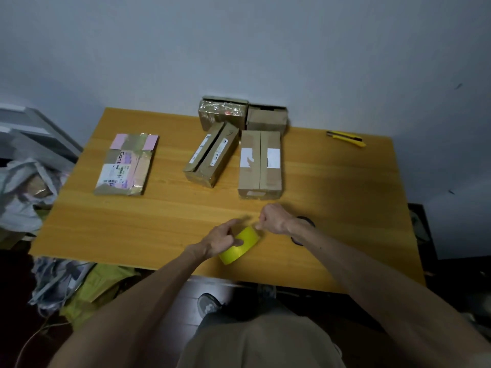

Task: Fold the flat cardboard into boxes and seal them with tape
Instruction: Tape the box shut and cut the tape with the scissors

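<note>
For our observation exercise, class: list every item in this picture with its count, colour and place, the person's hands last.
table: one, orange-brown wood, against the wall
folded boxes: four, brown, clustered at back centre
flat cardboard: one, brown with pink labels, left
utility knife: one, yellow, back right
tape roll: one, yellow, near edge
dark object: one, unclear, under right wrist
left hand: grips tape roll
right hand: pinches the roll's top edge

Both forearms (148,296) bare along all visible length; left hand (223,239) and right hand (273,217) bare too. Lower body: khaki-beige garment (260,341), plain loose fabric; shorts or trousers, cannot tell. Feet: grey sneakers, left shoe (208,305) in full view, right shoe (267,290) partly hidden by the table edge (239,280).
</note>
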